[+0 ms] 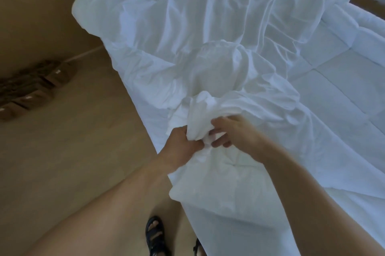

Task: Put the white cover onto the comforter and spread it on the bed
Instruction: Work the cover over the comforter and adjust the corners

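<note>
Left hand fingers curled tight into a bunched fold of the white cover; right hand fingers curled on the same bunch from the other side; both hands at the near left edge of the bed. Cover lies crumpled across the left and far part of the bed, over the quilted comforter, bare at right. Tan floor alongside; black sandal below; dark brown objects at left, too blurred to name.
</note>
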The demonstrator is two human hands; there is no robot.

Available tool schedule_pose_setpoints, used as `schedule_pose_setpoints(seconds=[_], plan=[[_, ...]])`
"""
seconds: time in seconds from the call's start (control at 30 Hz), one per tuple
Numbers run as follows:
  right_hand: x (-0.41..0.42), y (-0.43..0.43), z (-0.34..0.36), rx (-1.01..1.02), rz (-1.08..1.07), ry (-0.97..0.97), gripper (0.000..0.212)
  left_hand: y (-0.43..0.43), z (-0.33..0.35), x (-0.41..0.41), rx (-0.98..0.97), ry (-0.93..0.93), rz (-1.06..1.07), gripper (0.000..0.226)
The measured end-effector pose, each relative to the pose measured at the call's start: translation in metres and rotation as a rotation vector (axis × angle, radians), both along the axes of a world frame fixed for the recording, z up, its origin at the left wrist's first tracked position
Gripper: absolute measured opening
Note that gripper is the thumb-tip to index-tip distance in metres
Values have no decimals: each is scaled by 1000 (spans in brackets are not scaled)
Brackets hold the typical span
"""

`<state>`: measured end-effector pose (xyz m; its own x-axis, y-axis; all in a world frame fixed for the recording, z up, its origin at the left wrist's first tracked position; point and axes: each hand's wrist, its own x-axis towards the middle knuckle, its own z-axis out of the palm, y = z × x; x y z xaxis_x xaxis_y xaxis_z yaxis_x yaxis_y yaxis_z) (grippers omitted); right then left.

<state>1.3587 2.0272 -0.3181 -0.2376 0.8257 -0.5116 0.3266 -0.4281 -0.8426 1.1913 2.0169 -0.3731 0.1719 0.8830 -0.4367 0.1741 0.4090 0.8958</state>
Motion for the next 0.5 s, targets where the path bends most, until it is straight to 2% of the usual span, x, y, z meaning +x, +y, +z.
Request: schedule_pose_setpoints(seconds=[0.1, 0.2, 0.27, 0.3, 0.37, 0.43, 0.47, 0.5], plan=[[-2, 24, -6, 127, 44, -139, 16, 17, -1, -8, -42, 43, -214, 25], [-13, 40, -21, 94, 93, -73, 11, 33, -7, -15, -213, -46, -288, 36], [-18, 44, -29, 55, 83, -10, 26, 37, -11, -16, -287, -139, -308, 34], [-19, 44, -35, 100, 53, 5, 34, 39, -13, -15, -303, -185, -289, 31], [-14, 32, -58, 337, -113, -104, 33, 43, -14, -15, -340, -279, -165, 31], [-9, -4, -88, 633, -443, -238, 12, 51, -17, -25, -385, -382, -49, 36], [-11, -27, -102, 720, -496, -282, 8, 53, -18, -31, -395, -418, -34, 37], [-17, -46, -119, 746, -391, -325, 10, 54, -19, -37, -400, -434, -34, 39]])
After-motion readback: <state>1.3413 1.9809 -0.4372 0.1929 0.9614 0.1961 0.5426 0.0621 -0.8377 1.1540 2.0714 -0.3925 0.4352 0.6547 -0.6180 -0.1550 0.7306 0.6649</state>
